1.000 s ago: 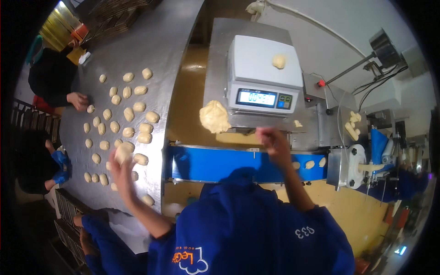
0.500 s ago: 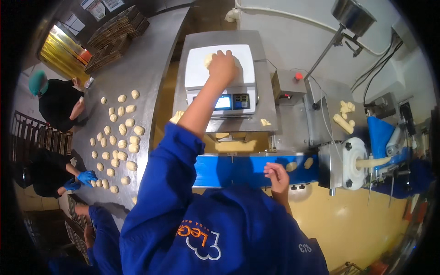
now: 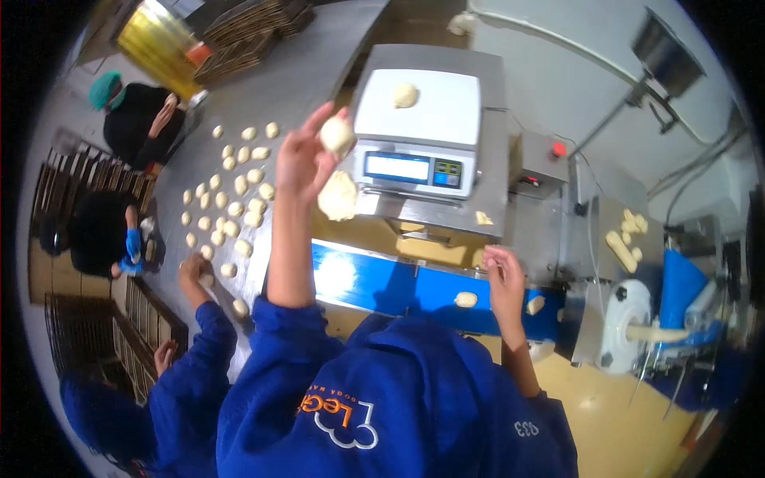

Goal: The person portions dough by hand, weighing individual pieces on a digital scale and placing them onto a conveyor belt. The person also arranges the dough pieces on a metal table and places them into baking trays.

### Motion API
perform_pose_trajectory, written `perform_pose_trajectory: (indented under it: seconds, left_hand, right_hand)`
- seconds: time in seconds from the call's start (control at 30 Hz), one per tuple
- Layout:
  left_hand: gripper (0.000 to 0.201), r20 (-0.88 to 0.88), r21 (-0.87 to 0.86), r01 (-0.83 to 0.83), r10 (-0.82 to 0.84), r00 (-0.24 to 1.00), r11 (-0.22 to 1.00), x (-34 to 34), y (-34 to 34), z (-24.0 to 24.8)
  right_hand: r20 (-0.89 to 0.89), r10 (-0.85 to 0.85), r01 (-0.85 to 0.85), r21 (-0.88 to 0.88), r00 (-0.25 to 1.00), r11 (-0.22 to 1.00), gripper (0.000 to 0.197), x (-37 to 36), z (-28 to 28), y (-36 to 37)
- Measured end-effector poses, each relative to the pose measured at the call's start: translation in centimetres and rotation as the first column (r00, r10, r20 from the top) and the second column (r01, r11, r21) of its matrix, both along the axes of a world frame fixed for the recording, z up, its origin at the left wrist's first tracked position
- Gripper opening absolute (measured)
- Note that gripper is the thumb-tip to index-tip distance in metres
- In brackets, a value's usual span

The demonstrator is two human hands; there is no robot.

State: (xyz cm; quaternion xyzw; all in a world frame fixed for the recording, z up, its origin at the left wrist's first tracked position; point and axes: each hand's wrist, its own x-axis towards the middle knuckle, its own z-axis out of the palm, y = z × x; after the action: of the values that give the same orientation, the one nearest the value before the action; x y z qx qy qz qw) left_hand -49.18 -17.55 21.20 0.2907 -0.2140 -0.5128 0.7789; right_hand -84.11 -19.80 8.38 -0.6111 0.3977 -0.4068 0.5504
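Note:
My left hand is raised just left of the digital scale, its fingers closed around a pale dough piece. Another rounded dough piece sits on the scale's white pan. A larger flattened lump of dough lies below my left hand, by the scale's near left corner. My right hand is over the blue conveyor belt, fingers loosely bent and apart, seemingly with nothing in them. To its left, a dough piece rests on the belt; a second dough piece lies to its right.
On the left, a steel table carries many dough pieces. Two people in black work along its far side; a person in blue sleeves reaches over it. A dough-extruding machine stands at the belt's right end. Wooden trays are stacked at the back.
My left hand has moved from the scale's pan to its left side, now with a dough piece in it. My right hand has shifted slightly. The view has turned, and the blue-sleeved person reaches further over the table.

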Motion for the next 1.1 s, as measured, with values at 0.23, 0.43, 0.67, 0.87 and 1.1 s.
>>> perform_pose_trajectory:
  seconds: [0.23,0.43,0.67,0.87,1.1]
  left_hand:
    - [0.032,-0.607,-0.035,-0.277,0.199,0.769,0.96,2.6,12.8,-9.3]
    - [0.034,-0.576,0.044,-0.281,0.255,0.777,0.959,2.6,9.5,-13.7]
    - [0.055,-0.482,0.0,-0.061,0.053,0.875,0.998,4.0,5.5,-18.9]
    - [0.063,-0.352,-0.114,0.079,-0.114,0.929,0.99,4.5,5.7,-19.6]
    - [0.068,-0.379,-0.179,0.119,-0.18,0.908,0.977,5.5,6.3,-20.0]
  right_hand:
    - [-0.217,0.388,-0.438,-0.279,0.896,0.855,0.017,16.8,1.8,0.8]
    - [-0.536,0.098,-0.479,-0.639,0.838,0.602,0.021,25.2,-3.3,2.0]
    - [-0.652,0.112,-0.589,-0.581,0.75,0.562,0.019,26.5,-3.7,2.0]
    - [-0.725,0.487,-0.809,-0.165,0.487,0.564,0.015,20.9,-3.6,1.2]
    - [-0.337,0.796,-0.8,0.169,0.502,0.576,0.021,17.9,5.6,4.4]
